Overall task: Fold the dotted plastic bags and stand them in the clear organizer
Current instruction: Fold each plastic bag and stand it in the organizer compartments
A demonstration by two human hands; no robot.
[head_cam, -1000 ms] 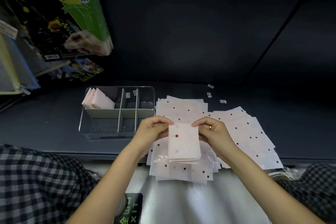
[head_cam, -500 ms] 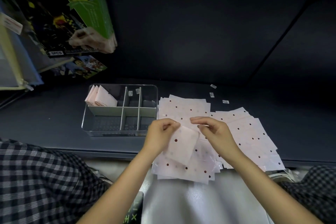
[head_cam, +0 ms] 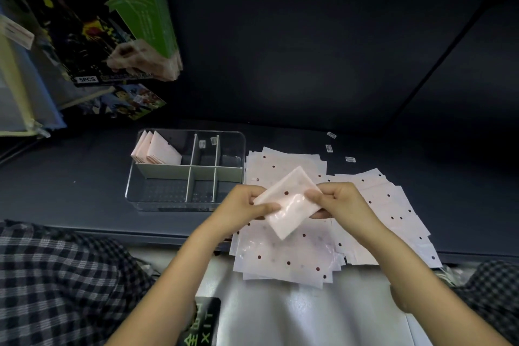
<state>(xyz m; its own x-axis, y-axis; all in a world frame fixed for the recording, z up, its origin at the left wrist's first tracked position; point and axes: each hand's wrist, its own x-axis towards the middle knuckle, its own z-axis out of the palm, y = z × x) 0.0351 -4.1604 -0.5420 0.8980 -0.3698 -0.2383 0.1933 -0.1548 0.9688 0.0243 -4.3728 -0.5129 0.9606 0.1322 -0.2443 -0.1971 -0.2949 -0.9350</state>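
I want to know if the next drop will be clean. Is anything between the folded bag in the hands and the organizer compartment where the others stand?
Nothing visible. The folded bag, gripped by left hand and right hand, is above the desk; the clear organizer is open-topped, with room beside the standing folded bags.

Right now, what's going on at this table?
A person holds a folded dotted bag in the air, left hand and right hand pinching its ends. Unfolded bags lie spread beneath. A few folded bags already stand in the clear organizer's far-left compartment.
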